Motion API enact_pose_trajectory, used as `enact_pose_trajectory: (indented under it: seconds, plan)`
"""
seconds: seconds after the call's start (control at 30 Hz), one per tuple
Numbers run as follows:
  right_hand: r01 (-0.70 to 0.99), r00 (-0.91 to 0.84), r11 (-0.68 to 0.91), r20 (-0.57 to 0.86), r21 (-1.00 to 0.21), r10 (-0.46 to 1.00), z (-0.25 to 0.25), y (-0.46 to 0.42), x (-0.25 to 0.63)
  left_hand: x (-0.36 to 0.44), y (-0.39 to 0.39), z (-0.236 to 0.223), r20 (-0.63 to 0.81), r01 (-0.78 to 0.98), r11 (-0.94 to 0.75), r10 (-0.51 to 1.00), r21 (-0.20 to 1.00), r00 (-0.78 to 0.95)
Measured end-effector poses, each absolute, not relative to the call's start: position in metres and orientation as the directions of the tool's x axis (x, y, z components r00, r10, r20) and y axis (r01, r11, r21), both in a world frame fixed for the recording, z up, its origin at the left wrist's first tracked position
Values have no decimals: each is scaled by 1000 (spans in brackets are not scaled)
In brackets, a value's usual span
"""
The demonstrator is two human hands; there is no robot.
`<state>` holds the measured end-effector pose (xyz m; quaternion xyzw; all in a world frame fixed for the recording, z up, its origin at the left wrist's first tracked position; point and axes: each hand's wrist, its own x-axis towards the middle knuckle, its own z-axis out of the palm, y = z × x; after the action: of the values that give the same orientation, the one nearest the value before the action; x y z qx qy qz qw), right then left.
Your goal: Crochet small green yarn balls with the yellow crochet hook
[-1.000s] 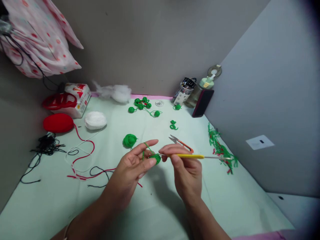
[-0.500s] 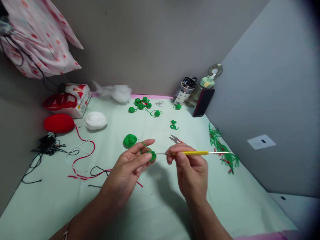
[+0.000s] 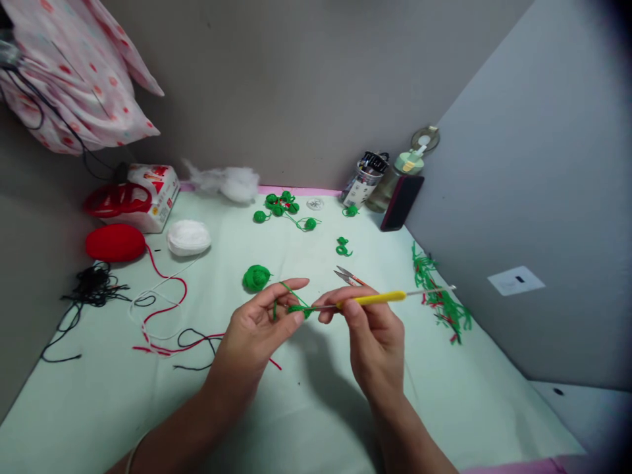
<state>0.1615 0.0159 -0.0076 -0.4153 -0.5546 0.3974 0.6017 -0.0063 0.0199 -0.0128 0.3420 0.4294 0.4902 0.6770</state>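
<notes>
My left hand (image 3: 261, 329) pinches a small green crochet piece (image 3: 307, 312) between thumb and fingers, with green yarn (image 3: 295, 284) running over its raised index finger. My right hand (image 3: 375, 339) is closed on the yellow handle of a crochet hook (image 3: 380, 299). The hook's metal shaft points left and meets the green piece; its tip is hidden there. Behind my left hand lies a ball of green yarn (image 3: 256, 278). Small scissors (image 3: 348, 274) rest just beyond my right hand, partly covered by it.
Red yarn (image 3: 116, 242), white yarn (image 3: 188, 237) and tangled black cord (image 3: 99, 286) lie at left. Several small green balls (image 3: 279, 209) and white stuffing (image 3: 239, 184) sit at the back. A phone (image 3: 402, 203) leans by a bottle (image 3: 382, 191); green yarn scraps (image 3: 439, 296) lie at right.
The crochet piece has turned in my left fingers, now edge-on. My right hand has shifted slightly left, and the hook's rear end has tipped upward.
</notes>
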Motion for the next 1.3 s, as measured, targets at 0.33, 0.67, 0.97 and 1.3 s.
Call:
enact_pose_trajectory:
  seconds: [0.33,0.67,0.97,1.3]
  plan:
    - [551,-214,705,741,-446,636,-16,7,161,-2,18,-7,-323,-538,423,906,729,274]
    - [-213,32,209,207,-954,978,-17,21,160,-1,22,-9,-319,-526,445,893,724,317]
    - [-270,58,77,63,-960,996,-18,23,158,0,23,-13,-273,-451,376,921,810,278]
    - [-143,130,259,242,-955,962,-10,20,158,-3,22,-14,-289,-467,397,913,790,288]
